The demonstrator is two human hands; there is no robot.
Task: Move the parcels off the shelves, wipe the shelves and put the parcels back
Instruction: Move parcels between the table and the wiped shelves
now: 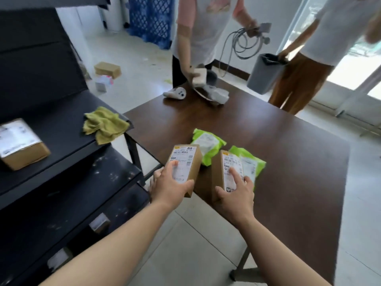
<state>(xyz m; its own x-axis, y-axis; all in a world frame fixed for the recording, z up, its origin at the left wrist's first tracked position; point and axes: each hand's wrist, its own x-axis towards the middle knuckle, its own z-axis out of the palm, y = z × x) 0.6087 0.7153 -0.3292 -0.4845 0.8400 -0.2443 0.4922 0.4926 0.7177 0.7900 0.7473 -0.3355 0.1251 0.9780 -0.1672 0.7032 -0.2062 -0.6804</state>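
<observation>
My left hand [169, 186] grips a brown cardboard parcel [186, 162] with a white label, at the near left edge of the dark wooden table [288, 172]. My right hand [237, 193] grips a second brown labelled parcel [224, 170] just to its right. Behind them lie two green bag parcels [208, 145] [251, 164] on the table. The black shelf unit [61, 137] stands at left, with a yellow-green cloth [105, 124] on its corner and another brown parcel [20, 143] further left. Small parcels [99, 222] sit on lower shelves.
Two people stand at the table's far side; one holds a box [199, 76] and cables, the other a grey bin [263, 73]. White devices [175, 92] lie at the far table edge. Boxes [107, 69] lie on the tiled floor beyond the shelf.
</observation>
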